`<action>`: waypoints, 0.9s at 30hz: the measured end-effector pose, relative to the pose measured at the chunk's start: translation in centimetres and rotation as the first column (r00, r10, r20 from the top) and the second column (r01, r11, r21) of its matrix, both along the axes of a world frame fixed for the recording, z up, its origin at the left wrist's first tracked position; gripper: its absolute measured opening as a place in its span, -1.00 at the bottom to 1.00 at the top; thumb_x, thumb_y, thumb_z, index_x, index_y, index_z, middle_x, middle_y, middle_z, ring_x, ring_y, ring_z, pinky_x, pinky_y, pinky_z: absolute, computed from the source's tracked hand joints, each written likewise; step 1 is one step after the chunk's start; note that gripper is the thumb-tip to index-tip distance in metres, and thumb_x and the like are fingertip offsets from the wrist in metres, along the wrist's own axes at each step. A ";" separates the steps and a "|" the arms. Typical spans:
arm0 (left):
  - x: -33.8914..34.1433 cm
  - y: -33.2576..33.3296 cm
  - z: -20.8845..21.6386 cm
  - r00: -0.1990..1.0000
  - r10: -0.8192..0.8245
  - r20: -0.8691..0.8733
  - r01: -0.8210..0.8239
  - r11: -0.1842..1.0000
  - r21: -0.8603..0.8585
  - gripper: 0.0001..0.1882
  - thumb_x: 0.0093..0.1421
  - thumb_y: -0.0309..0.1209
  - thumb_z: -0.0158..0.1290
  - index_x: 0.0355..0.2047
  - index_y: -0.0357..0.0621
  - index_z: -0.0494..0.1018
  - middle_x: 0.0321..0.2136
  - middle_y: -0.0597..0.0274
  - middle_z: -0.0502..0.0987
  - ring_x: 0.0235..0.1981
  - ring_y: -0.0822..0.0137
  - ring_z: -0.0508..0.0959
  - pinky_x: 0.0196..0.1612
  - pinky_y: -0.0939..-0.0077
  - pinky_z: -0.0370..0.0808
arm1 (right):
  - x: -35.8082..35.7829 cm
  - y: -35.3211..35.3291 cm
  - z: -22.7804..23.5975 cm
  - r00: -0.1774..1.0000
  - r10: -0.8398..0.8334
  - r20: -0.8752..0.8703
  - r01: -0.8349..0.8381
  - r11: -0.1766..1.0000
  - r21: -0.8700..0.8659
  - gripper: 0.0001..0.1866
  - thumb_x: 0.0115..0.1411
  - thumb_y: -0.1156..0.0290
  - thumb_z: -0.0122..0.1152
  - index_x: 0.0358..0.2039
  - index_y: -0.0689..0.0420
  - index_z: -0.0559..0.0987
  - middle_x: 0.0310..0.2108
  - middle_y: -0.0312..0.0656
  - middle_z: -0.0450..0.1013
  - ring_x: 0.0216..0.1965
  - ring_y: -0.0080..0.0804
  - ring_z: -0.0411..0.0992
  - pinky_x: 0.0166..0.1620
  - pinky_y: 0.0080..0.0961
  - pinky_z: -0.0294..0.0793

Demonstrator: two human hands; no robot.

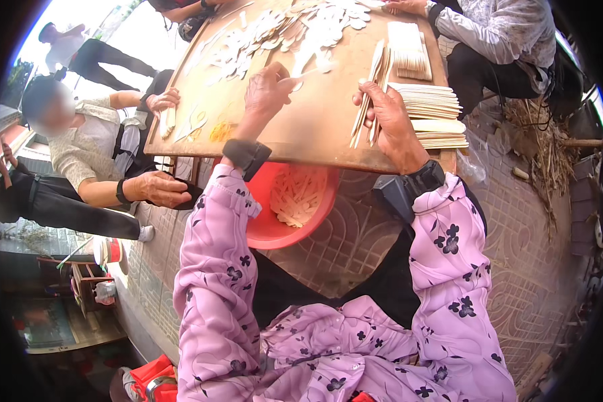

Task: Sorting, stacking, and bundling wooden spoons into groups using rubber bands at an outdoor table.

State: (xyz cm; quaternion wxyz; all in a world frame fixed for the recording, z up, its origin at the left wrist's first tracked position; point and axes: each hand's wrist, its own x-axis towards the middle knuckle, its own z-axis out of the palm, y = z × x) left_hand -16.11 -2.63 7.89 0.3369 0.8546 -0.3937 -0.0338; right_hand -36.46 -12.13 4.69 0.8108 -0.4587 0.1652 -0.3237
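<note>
My left hand (269, 92) is pinched closed over the board. A pale wooden spoon (317, 69), smeared by motion, juts right from its fingertips. In my right hand (394, 120) is a loose bunch of thin wooden spoons (363, 117), held upright between thumb and fingers, their ends fanning apart. Just right of that hand lie neat stacks of wooden spoons (427, 100) at the board's edge, with another stack (409, 50) behind them. Beyond my left hand spreads a loose heap of wooden spoons (268, 40).
The wooden board (301, 137) ends just above a red basin (261, 231) holding pale wooden pieces. Yellow bits (221, 131) lie near its left corner. One person (87, 144) sits at the left, another (496, 40) at the far right; further hands reach in from the far edge.
</note>
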 end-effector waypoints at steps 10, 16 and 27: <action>-6.4 6.1 7.2 0.875 -0.484 0.017 0.483 0.874 0.051 -0.84 0.05 -0.37 0.12 -0.41 -0.21 0.46 -0.67 0.43 0.36 -0.65 0.63 0.32 -0.62 0.72 0.28 | 0.6 2.9 2.0 0.919 0.394 -0.018 -0.383 0.879 -0.284 -0.62 0.24 0.17 -0.08 -0.11 0.24 0.31 -0.40 -0.10 0.45 -0.39 -0.41 0.46 -0.28 -0.49 0.47; -1.9 -0.3 3.1 0.916 -0.355 -0.186 0.304 0.918 -0.256 -0.80 0.04 -0.34 0.07 -0.42 -0.23 0.47 -0.65 0.20 0.47 -0.61 0.39 0.48 -0.49 0.46 0.42 | 0.6 1.5 -0.4 0.947 0.318 0.037 -0.320 0.936 0.146 -0.80 0.18 0.29 0.10 -0.33 0.11 0.33 -0.61 -0.41 0.20 -0.68 -0.72 0.12 -0.64 -0.74 0.17; 4.1 -3.7 -1.4 0.985 0.079 0.152 -0.135 0.905 0.404 -0.65 -0.21 -0.26 0.08 -0.45 -0.28 0.45 -0.37 -0.05 0.52 -0.30 0.09 0.53 -0.29 0.31 0.43 | 0.1 1.0 1.4 0.986 0.134 0.100 -0.149 0.974 0.171 -0.83 0.12 0.38 0.17 -0.41 0.09 0.35 -0.62 -0.43 0.23 -0.68 -0.74 0.15 -0.65 -0.77 0.16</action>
